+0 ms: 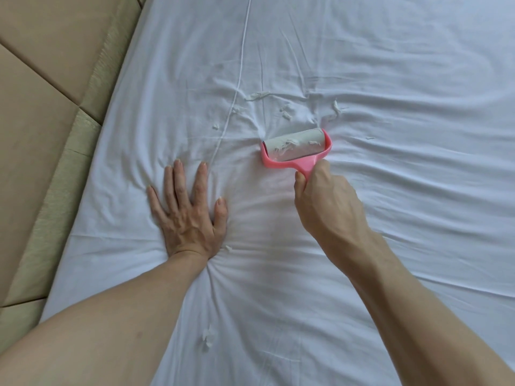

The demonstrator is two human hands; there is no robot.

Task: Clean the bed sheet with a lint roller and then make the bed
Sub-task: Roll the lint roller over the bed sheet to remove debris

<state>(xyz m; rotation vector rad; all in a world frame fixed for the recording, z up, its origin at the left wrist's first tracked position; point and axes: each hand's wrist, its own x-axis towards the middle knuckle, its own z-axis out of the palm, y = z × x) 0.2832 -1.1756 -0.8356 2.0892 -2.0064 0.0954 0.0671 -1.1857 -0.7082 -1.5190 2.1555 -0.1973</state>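
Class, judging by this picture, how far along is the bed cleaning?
Done: some scraps already cling to the lint roller. In hand: the right hand grips its pink handle; the left hand presses the bed sheet flat. Left: loose scraps beyond the roller and near the left forearm; no covers laid yet.

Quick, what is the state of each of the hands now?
Left hand: open, fingers spread, pressing flat on the white bed sheet.
Right hand: closed around the pink handle of the lint roller.
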